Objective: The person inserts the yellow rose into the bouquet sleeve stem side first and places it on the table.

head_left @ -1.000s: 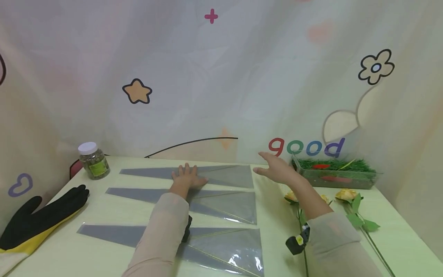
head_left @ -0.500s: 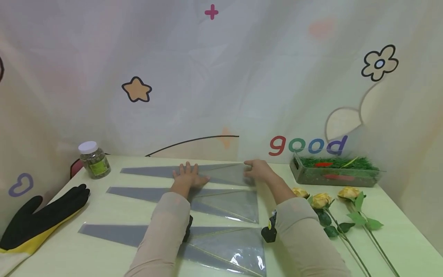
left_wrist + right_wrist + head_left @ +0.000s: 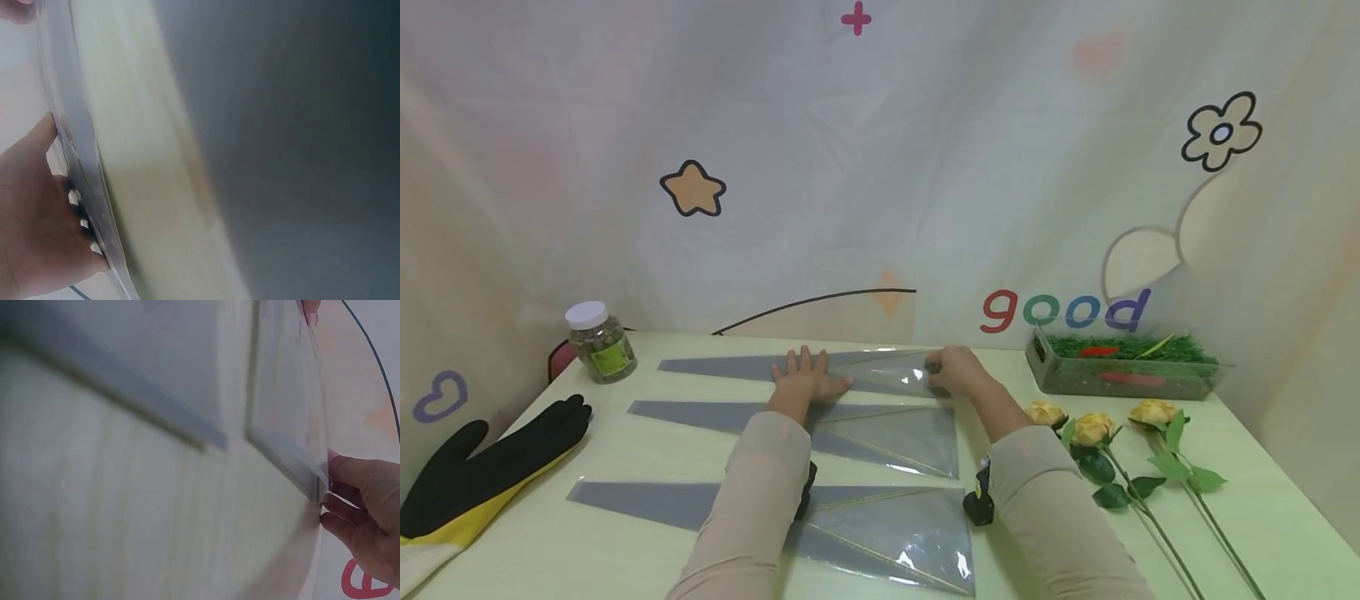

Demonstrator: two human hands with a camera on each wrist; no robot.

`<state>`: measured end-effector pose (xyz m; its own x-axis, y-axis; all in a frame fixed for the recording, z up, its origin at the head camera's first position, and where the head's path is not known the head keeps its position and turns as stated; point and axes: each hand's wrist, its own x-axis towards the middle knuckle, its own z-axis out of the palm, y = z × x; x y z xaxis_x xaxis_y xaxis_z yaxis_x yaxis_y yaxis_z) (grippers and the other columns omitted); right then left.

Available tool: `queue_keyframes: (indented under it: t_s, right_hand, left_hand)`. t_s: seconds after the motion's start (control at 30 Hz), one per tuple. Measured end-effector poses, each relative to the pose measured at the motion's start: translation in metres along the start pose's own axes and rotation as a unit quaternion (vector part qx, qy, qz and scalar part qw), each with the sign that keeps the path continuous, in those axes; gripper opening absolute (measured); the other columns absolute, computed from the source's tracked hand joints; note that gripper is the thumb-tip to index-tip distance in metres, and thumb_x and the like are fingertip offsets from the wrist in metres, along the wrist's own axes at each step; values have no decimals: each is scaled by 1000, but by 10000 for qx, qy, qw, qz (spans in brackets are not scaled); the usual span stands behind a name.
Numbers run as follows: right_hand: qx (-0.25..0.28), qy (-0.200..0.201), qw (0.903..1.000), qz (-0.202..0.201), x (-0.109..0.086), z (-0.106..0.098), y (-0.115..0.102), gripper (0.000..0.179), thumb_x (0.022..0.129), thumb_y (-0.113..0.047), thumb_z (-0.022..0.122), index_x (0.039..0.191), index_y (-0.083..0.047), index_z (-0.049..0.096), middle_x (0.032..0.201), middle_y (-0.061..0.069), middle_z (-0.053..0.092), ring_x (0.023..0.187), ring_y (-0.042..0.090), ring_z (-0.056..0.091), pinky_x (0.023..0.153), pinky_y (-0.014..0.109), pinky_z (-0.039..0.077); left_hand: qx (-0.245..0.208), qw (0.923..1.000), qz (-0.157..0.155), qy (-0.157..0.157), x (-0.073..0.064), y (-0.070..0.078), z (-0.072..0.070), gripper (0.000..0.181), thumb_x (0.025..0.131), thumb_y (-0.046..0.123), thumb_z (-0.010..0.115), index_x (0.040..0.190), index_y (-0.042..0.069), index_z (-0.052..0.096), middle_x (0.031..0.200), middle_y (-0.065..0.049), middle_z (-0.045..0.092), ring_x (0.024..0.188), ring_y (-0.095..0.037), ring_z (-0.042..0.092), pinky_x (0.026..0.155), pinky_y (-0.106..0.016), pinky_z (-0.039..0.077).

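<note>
Three clear tapered plastic flower sleeves lie in rows on the table, wide ends to the right. On the far sleeve (image 3: 887, 367) my left hand (image 3: 801, 382) rests with spread fingers; the left wrist view shows this hand (image 3: 37, 219) too, its fingertips on the film. At that sleeve's wide right end, my right hand (image 3: 961, 371) pinches the edge. In the right wrist view the right hand (image 3: 369, 506) has its thumb on one side of the corner and fingers on the other. The middle sleeve (image 3: 917, 433) and near sleeve (image 3: 917, 533) lie flat, partly under the left arm.
Yellow artificial roses (image 3: 1093, 430) with green leaves lie at right. Behind them stands a clear box (image 3: 1120, 379) of artificial grass. A black and yellow glove (image 3: 497, 467) lies at left, near a lidded jar (image 3: 601, 346). A printed curtain (image 3: 820, 167) hangs behind the table.
My right hand has come down and left from beside the grass box to the far sleeve's right edge. New glints show there. My left hand stays in place.
</note>
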<state>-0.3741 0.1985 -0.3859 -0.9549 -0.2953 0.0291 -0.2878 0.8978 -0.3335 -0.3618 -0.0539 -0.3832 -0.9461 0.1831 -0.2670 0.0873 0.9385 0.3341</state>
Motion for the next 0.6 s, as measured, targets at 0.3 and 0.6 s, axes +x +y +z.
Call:
queue_keyframes:
  t_s: [0.3, 0.6]
  right_hand:
    - [-323, 103, 9994, 1, 3, -3, -1, 25, 78, -7, 73, 103, -2, 71, 101, 9, 68, 98, 27, 57, 89, 38, 42]
    - [116, 85, 9997, 197, 4, -2, 4, 20, 83, -6, 67, 102, -4, 72, 98, 10, 68, 95, 26, 57, 87, 38, 43]
  left_hand:
    - [-19, 10000, -2, -29, 1, 0, 0, 78, 93, 55, 37, 150, 9, 8, 151, -22, -5, 136, -39, -8, 104, -59, -2]
    - [-28, 10000, -33, -27, 2, -2, 0, 78, 93, 55, 37, 150, 9, 8, 151, -21, -5, 136, -39, -9, 104, -59, -2]
